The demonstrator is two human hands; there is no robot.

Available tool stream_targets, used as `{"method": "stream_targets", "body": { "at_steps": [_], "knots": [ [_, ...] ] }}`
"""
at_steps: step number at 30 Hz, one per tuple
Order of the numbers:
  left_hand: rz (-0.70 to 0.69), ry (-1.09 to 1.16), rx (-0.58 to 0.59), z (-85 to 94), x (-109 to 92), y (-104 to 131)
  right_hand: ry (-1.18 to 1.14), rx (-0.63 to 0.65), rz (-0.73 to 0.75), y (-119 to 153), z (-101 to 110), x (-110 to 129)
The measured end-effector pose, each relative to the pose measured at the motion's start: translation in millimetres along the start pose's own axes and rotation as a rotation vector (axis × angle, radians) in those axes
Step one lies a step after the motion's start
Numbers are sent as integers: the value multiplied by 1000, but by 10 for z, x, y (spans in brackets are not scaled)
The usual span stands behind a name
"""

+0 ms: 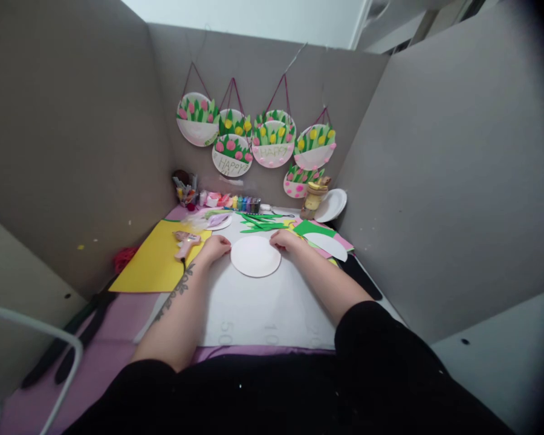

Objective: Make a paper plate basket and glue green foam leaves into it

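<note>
A round white paper plate (255,257) lies on the white sheet in front of me. My left hand (216,248) is at its left edge, fingers closed on the rim. On the upper right edge, my right hand (283,239) pinches the rim between thumb and fingers. Just left of my left hand, a pink hot glue gun (187,244) rests on yellow card (145,263). Green paper leaves (260,223) lie beyond the plate. A cut white plate piece (327,246) sits on green and pink paper to the right of my right hand.
Several decorated plates with paper tulips (274,145) hang on the grey back panel. Paint bottles (240,203) line the back, near a cup of supplies (185,192). A stack of white plates (333,205) leans at back right. Grey panels stand on both sides.
</note>
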State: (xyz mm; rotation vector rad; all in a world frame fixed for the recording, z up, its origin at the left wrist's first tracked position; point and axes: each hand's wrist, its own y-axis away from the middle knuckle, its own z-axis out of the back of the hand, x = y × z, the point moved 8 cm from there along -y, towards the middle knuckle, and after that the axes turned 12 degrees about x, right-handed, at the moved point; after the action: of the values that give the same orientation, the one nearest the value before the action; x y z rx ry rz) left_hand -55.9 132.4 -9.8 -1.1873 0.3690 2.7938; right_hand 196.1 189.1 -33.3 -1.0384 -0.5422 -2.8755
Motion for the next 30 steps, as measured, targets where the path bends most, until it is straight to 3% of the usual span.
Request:
{"method": "stream_targets", "body": {
  "at_steps": [4,9,13,18,22,27,30],
  "knots": [
    [7,49,25,-40,19,-10,-179,-4,19,-20,-21,-98],
    [-21,326,32,-129,103,-88,-345,-41,65,80,-2,-158],
    [-133,373,121,-201,-40,-38,-445,-67,140,206,20,-139],
    [-173,391,208,-264,-183,58,-521,-101,219,283,97,-140],
    [-224,457,51,-176,-236,23,-563,-218,386,352,294,-58],
    [-479,620,-177,14,-421,76,-556,-403,642,666,516,197],
    [-477,609,-273,97,-420,123,-497,-444,705,827,532,333]
  ]
}}
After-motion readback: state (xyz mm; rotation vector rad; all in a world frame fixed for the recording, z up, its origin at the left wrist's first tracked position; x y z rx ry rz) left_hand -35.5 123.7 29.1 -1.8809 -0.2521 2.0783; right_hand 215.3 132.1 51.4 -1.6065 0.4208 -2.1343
